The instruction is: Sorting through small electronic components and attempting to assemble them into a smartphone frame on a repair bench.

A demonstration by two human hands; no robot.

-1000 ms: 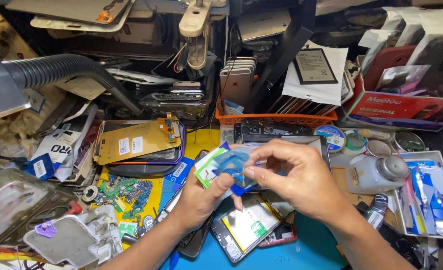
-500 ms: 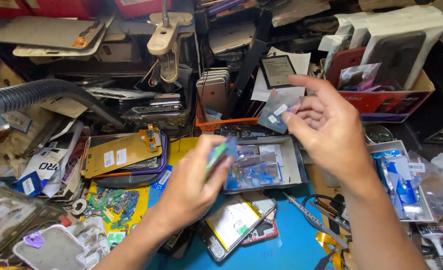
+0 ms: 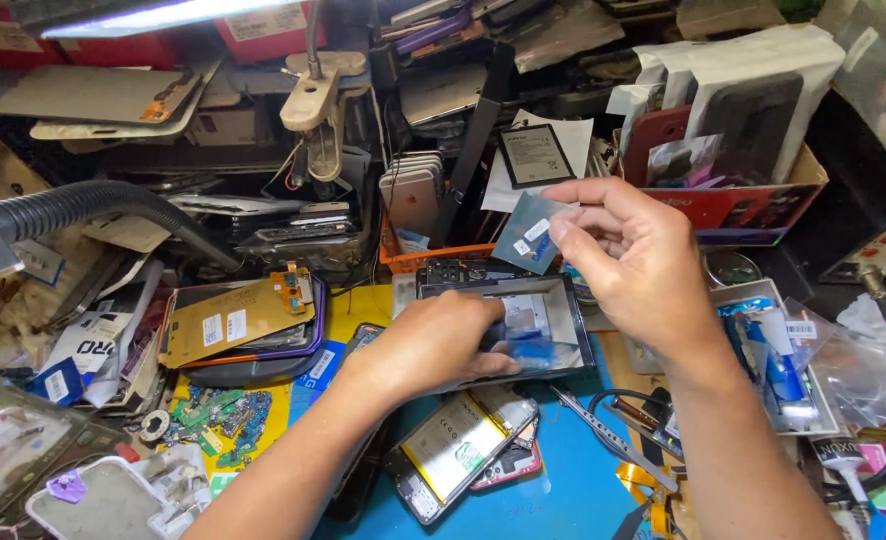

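Cluttered repair bench (image 3: 573,500) with blue mat, stacked phone parts and boxes along the back wall, lit by a lamp from upper left. Right hand (image 3: 633,260) raised above the bench, thumb and forefinger pinched shut on a small flat blue-grey pouch (image 3: 529,232), glossy, rectangular, with white stickers. Left hand (image 3: 433,340) lowered, palm down, resting on a shallow grey rectangular tray (image 3: 573,310) holding bluish film pieces; fingers curled over the near contents, grip state not discernible, fingertips hidden. Just below the tray: an opened phone (image 3: 458,445) with exposed flat battery, metallic tweezers (image 3: 613,438) to its right. To the left: a gold-backed display panel (image 3: 235,322) with flex connector, small green circuit boards (image 3: 221,425) beneath it. Ribbed black hose (image 3: 93,205) crossing the left side. Orange basket (image 3: 433,258) of upright phones behind the tray, partly blocked by the pouch. White bottle and plastic bags at right edge cut off by frame; lower left items blurred
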